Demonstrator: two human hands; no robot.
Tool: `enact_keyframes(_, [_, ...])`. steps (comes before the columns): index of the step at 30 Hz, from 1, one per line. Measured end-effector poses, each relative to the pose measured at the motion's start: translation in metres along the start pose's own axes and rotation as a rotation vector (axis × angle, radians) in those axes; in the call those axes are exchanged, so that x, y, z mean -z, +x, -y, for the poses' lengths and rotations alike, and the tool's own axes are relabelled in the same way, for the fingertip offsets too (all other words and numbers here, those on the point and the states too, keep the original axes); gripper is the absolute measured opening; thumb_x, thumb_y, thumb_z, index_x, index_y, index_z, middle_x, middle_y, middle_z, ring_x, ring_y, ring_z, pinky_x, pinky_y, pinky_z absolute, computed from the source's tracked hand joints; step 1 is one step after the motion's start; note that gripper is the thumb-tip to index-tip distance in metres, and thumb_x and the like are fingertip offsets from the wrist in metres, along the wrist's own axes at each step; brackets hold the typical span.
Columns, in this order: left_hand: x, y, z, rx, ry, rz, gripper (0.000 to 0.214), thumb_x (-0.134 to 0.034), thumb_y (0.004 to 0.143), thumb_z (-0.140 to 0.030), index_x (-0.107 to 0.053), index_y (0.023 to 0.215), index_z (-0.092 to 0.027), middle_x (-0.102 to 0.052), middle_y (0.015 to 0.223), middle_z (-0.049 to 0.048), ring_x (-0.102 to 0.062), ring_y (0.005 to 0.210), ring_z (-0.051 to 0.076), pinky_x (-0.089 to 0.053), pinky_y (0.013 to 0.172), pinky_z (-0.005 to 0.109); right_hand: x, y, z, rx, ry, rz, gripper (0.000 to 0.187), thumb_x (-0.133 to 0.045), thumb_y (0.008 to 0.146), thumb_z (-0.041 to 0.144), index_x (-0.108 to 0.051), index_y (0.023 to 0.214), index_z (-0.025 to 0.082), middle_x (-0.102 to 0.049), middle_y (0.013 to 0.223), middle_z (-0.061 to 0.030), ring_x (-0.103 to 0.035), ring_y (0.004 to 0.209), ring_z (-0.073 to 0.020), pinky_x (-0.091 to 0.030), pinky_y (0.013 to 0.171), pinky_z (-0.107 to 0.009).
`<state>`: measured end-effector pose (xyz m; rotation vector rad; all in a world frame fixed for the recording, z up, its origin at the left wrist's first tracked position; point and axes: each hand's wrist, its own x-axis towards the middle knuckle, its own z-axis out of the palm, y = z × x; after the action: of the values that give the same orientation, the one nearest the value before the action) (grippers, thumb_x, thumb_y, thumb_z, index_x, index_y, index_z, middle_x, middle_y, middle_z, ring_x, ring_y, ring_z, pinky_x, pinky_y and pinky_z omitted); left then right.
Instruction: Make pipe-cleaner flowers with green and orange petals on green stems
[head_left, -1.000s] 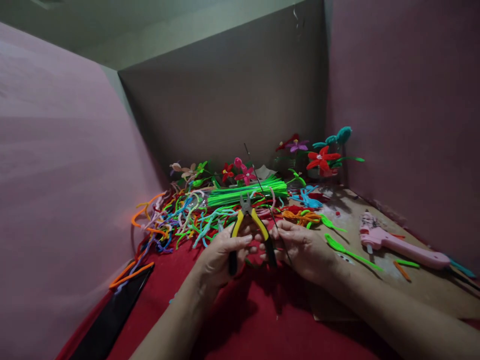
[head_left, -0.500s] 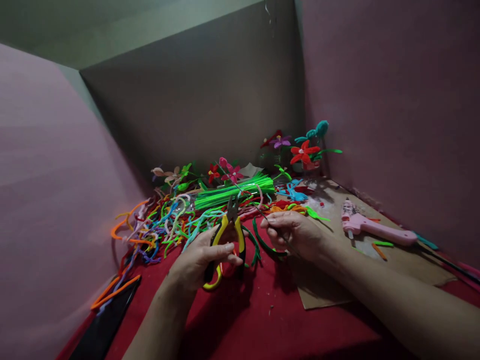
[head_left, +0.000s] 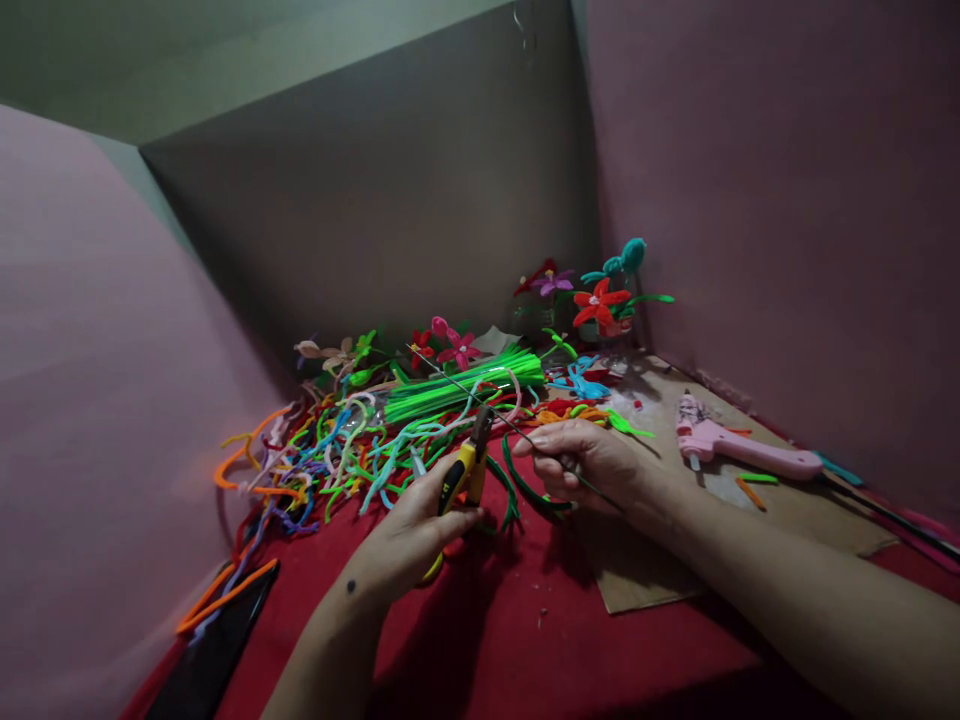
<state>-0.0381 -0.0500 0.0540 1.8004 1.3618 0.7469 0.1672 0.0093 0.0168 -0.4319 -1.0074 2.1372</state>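
Observation:
My left hand (head_left: 424, 525) is closed round yellow-and-black pliers (head_left: 465, 470), their jaws pointing up and away from me. In a pinch, my right hand (head_left: 581, 462) holds a thin dark wire (head_left: 457, 387) that slants up to the left and runs out below the palm. The wire crosses close to the plier jaws; whether they touch I cannot tell. Between the hands, dark green pipe cleaners (head_left: 529, 490) curve on the red cloth (head_left: 525, 640). Just beyond lies a bundle of bright green pipe cleaners (head_left: 465, 385).
Tangled coloured pipe cleaners (head_left: 322, 460) spread at the left. Pipe-cleaner flowers (head_left: 602, 305) stand at the back. A pink glue gun (head_left: 742, 447) rests on cardboard (head_left: 810, 515) at the right. A black flat object (head_left: 214, 640) lies at the near left; walls enclose the table.
The pliers have turned in my left hand, so their jaws now lean right, nearer the wire. My right hand still holds the wire in about the same place. The view has shifted slightly.

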Motion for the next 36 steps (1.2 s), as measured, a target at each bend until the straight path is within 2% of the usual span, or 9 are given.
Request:
enact_keyframes(10, [-0.003, -0.001, -0.003, 0.02, -0.027, -0.038, 0.051, -0.061, 0.071, -0.021, -0.052, 0.121, -0.021, -0.059, 0.112, 0.0034, -0.049, 0.105, 0.024, -0.037, 0.091, 0.031, 0.001, 0.001, -0.007, 0.04, -0.063, 0.028, 0.018, -0.057, 0.068, 0.016, -0.066, 0.079, 0.006, -0.043, 0.042, 0.0041, -0.029, 0.033, -0.0024, -0.017, 0.034, -0.018])
enact_keyframes(14, [-0.006, 0.0, -0.006, 0.028, -0.007, -0.068, 0.048, -0.059, 0.069, -0.017, -0.054, 0.117, -0.019, -0.061, 0.103, 0.0035, -0.051, 0.097, 0.023, -0.039, 0.086, 0.03, 0.002, 0.0, -0.005, -0.002, -0.045, 0.048, 0.018, -0.055, 0.071, 0.018, -0.065, 0.08, 0.006, -0.042, 0.041, 0.005, -0.027, 0.033, -0.0026, -0.016, 0.033, -0.018])
enact_keyframes(18, [-0.011, 0.003, -0.007, 0.029, 0.037, -0.096, 0.039, -0.056, 0.066, -0.012, -0.059, 0.105, -0.015, -0.059, 0.089, 0.0027, -0.051, 0.084, 0.02, -0.039, 0.083, 0.032, 0.007, 0.001, -0.002, -0.083, 0.01, 0.079, 0.017, -0.05, 0.075, 0.015, -0.064, 0.081, 0.006, -0.043, 0.044, 0.0046, -0.028, 0.034, -0.0024, -0.019, 0.034, -0.017])
enact_keyframes(23, [-0.011, 0.005, -0.005, 0.049, 0.001, -0.111, 0.039, -0.058, 0.066, -0.015, -0.057, 0.105, -0.015, -0.06, 0.093, 0.0037, -0.051, 0.089, 0.022, -0.038, 0.084, 0.032, 0.013, 0.002, 0.002, -0.163, 0.147, 0.124, 0.029, -0.037, 0.087, 0.021, -0.061, 0.09, 0.005, -0.055, 0.053, -0.002, -0.038, 0.037, -0.005, -0.027, 0.037, -0.017])
enact_keyframes(26, [-0.01, 0.004, -0.004, 0.068, 0.003, -0.131, 0.037, -0.06, 0.065, -0.018, -0.059, 0.102, -0.015, -0.061, 0.091, 0.0032, -0.052, 0.087, 0.022, -0.039, 0.082, 0.031, 0.015, 0.004, 0.003, -0.178, 0.194, 0.106, 0.034, -0.032, 0.09, 0.024, -0.059, 0.097, 0.004, -0.059, 0.058, -0.0057, -0.041, 0.037, -0.0063, -0.03, 0.038, -0.017])
enact_keyframes(31, [-0.011, 0.003, -0.004, 0.044, 0.023, -0.139, 0.039, -0.057, 0.067, -0.017, -0.056, 0.107, -0.016, -0.06, 0.095, 0.0039, -0.051, 0.088, 0.022, -0.039, 0.081, 0.031, 0.018, 0.006, 0.002, -0.145, 0.177, 0.092, 0.028, -0.037, 0.088, 0.022, -0.059, 0.094, 0.006, -0.062, 0.059, -0.0069, -0.046, 0.039, -0.0067, -0.033, 0.04, -0.017])
enact_keyframes(36, [-0.016, 0.0, -0.002, -0.05, 0.129, -0.145, 0.035, -0.051, 0.068, -0.012, -0.057, 0.102, -0.018, -0.059, 0.097, 0.0046, -0.052, 0.09, 0.022, -0.038, 0.084, 0.033, 0.014, 0.001, 0.005, -0.086, 0.028, 0.125, 0.023, -0.057, 0.078, 0.023, -0.06, 0.095, 0.008, -0.062, 0.059, -0.0026, -0.047, 0.04, -0.0054, -0.032, 0.037, -0.016])
